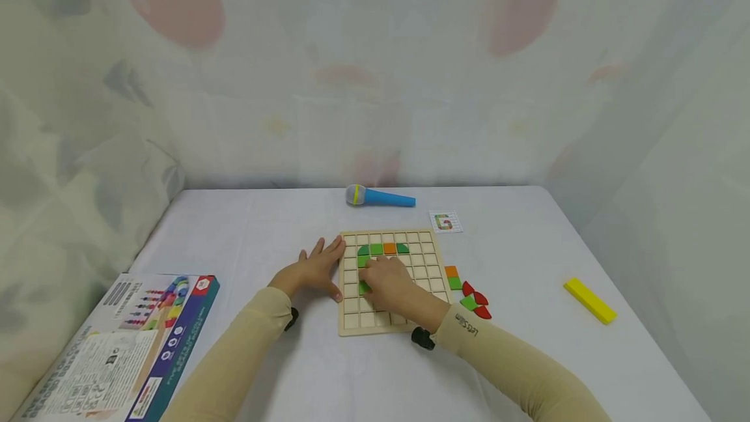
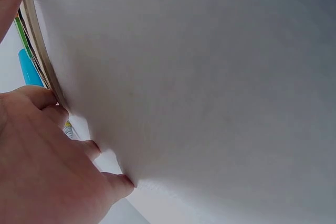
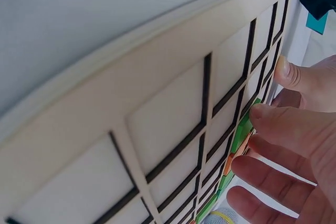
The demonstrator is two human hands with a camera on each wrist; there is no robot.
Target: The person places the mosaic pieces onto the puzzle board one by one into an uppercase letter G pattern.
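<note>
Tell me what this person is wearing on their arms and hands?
Both arms are covered by long, beige, close-fitting sleeves; the right sleeve has small dark lettering printed near the cuff. A small black device sits at each wrist, by the left sleeve and under the right cuff. The left hand and right hand are bare: no gloves or rings visible.

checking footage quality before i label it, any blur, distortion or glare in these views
Head view: soft even light, no glare, faint shadows; wide-angle bend at the edges; wooden grid board and blue toy microphone sharp. Left wrist view: mostly blank tablecloth, left hand close and soft-focused. Right wrist view: steeply tilted, near grid cells enlarged, right hand fingers slightly soft.
</note>
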